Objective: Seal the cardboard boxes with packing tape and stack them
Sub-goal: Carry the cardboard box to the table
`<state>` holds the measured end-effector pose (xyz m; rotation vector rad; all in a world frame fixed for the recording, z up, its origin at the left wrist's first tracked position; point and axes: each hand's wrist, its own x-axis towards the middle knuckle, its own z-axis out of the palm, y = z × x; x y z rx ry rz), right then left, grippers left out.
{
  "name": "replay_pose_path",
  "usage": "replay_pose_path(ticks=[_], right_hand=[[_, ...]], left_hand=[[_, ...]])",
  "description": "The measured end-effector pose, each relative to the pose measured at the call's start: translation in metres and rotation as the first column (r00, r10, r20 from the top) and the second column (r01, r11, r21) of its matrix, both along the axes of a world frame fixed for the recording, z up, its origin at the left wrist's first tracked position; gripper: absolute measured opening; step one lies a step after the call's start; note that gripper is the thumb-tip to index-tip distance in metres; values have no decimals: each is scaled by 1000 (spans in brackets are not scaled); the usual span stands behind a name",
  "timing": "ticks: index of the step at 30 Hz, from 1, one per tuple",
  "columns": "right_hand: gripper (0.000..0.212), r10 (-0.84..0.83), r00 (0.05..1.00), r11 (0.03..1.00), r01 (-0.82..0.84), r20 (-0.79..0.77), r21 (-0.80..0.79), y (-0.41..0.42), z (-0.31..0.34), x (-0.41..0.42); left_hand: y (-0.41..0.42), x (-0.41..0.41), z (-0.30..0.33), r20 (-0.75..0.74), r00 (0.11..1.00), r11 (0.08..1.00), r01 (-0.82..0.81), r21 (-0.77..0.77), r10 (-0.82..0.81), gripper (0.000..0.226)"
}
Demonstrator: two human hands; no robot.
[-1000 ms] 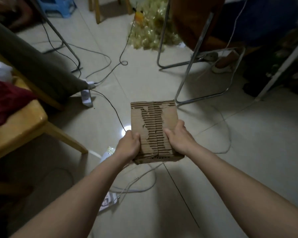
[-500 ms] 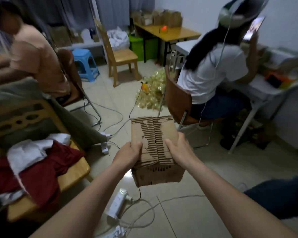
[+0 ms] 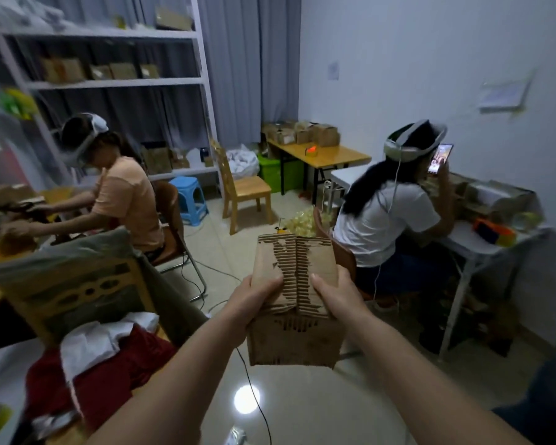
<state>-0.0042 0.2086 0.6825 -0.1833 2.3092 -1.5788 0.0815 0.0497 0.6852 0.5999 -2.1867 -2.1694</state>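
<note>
While held in mid-air above the tiled floor [image 3: 318, 412], small brown cardboard box with torn, ribbed top flaps [image 3: 296, 284], left hand [image 3: 254, 300] gripping its left edge, right hand [image 3: 334, 300] gripping its right edge, thumbs pressed on closed flaps.

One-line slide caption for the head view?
Left hand and right hand grip a torn cardboard box above the floor.

Both hands grip one cardboard box [image 3: 294, 303] at frame centre, held in the air: left hand [image 3: 256, 298] on its left edge, right hand [image 3: 334, 297] on its right. Top skin torn, corrugation exposed.
</note>
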Motion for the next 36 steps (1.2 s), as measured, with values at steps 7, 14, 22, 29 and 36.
replay_pose_path(ticks=[7,14,22,29,36], right_hand=[[77,120,988,989,-128,-96,-80,33,13,-23],[80,160,982,983,-168,-105,-77,50,9,-63],[74,197,979,969,-203,-59,-140,33,-5,-140],[81,179,983,975,-181,-29,-126,-35,-25,-256],[78,207,978,967,-208,-26,-146,-124,-8,-386]], left_hand=[[25,-18,9,-48,997,998,-56,-25,55,26],[39,-50,-13,19,985,985,-170,-39,170,65],[17,-132,-31,3,991,990,-130,-54,130,103],[-40,-243,-29,62,995,997,-82,13,81,100],[-129,-365,-11,98,990,992,-92,-82,99,81]])
